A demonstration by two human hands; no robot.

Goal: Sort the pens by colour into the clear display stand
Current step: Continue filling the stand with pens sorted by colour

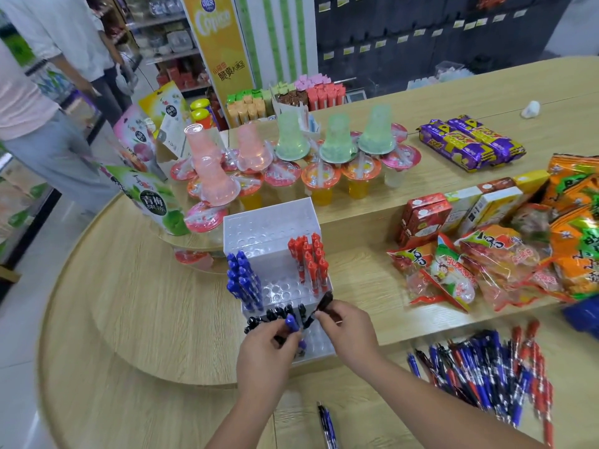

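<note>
At the front of the clear display stand (275, 234), both hands are busy: the left hand (264, 354) pinches a blue pen (293, 324) over the front row, where black pens (275, 315) already stand, and the right hand (348, 330) grips a black pen (325, 302) at the stand's front right corner. Blue pens (244, 281) fill the stand's left side, red pens (311, 259) its right. Right of the stand, a mixed pile of pens (486, 371) lies on the wooden surface (146, 319)

Jelly cups (321, 179) crowd the wooden counter (389, 228), snack bags (486, 270) to the right (purple packs (470, 144) behind)
</note>
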